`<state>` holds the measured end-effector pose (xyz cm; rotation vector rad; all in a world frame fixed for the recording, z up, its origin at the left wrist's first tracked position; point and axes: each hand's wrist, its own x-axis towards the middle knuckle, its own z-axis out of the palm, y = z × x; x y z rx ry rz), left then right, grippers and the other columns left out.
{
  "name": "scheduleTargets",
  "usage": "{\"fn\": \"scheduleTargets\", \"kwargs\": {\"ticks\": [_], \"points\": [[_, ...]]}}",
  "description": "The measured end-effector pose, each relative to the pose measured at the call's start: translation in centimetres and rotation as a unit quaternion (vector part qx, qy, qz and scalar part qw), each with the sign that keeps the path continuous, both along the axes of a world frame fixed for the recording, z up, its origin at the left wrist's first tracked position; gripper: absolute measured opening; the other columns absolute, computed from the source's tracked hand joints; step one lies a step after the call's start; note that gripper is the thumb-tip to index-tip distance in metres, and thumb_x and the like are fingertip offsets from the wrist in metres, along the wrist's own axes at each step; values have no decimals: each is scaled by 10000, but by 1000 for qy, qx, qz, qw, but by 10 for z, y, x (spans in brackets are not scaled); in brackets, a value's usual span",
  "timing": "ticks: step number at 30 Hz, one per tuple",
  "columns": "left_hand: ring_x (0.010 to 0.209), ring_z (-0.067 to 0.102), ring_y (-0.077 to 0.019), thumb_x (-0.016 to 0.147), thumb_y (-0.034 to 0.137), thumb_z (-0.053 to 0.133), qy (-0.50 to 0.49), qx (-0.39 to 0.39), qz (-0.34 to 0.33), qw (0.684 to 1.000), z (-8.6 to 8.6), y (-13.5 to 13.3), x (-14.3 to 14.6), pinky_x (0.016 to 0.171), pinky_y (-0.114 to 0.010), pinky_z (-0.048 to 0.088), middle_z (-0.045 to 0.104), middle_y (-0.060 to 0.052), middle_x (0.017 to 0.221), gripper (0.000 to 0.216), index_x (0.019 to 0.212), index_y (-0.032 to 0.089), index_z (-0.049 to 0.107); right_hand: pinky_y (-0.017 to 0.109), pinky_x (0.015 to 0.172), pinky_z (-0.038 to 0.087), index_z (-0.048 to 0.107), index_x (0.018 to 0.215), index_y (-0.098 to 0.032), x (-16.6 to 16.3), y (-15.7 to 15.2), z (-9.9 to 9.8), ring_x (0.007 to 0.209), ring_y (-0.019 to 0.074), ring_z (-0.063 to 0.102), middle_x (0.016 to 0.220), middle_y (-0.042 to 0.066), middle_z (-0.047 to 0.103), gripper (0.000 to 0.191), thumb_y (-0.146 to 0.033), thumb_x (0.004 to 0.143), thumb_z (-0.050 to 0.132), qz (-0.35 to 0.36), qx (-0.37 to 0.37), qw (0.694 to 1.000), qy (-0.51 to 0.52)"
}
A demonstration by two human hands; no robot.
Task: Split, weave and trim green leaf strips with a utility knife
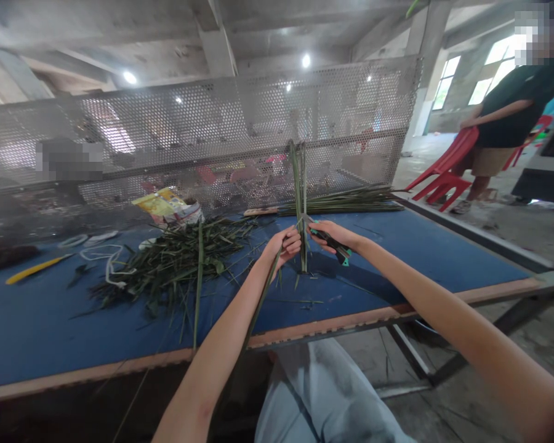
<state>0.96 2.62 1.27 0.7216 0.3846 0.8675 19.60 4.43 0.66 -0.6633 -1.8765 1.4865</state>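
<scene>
My right hand (333, 236) is closed round a utility knife (337, 246) with a black and teal handle. Its grey head points left, close to an upright bundle of long green stems (298, 178) standing on the blue tabletop. Just left of that bundle, my left hand (284, 247) is closed on a long green leaf strip (261, 301), which trails down along my forearm past the table edge. Whether the blade touches a stem is too small to tell. A heap of cut green leaves (180, 261) lies to the left of my left hand.
More long stems (351, 202) lie along the back, beside a perforated metal screen (166, 135). At left are a yellow tool (40, 269), white cord (113, 261) and a yellow-white bag (166, 206). A person (512, 117) stands by a red chair (447, 166) at right.
</scene>
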Motion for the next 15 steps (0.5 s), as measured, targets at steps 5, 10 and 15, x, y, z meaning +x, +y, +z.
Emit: {"fn": "scheduleTargets", "kwargs": {"ticks": [5,10,15], "points": [[316,232,-62,951,182,280,3,-8,-3,1000,-1,1,-1,339,-184,209,178,72,421,371,582,181,310,177,286,322,422,755,-178,2,3,-2,285,55,393,481,-79,409,296,-416,932,412,-6,2,1000,-8],[316,231,-61,951,178,280,11,7,-6,1000,-1,0,-2,340,-184,209,182,73,420,369,583,181,311,158,294,302,435,784,-174,4,-1,2,279,45,364,468,-88,374,265,-376,947,383,34,-23,999,2],[322,242,-65,948,194,306,43,36,8,998,-2,1,-1,345,-186,220,204,72,422,357,591,182,323,148,289,284,423,800,-179,5,-1,3,285,42,314,484,-84,358,254,-345,965,323,70,-82,994,29]]}}
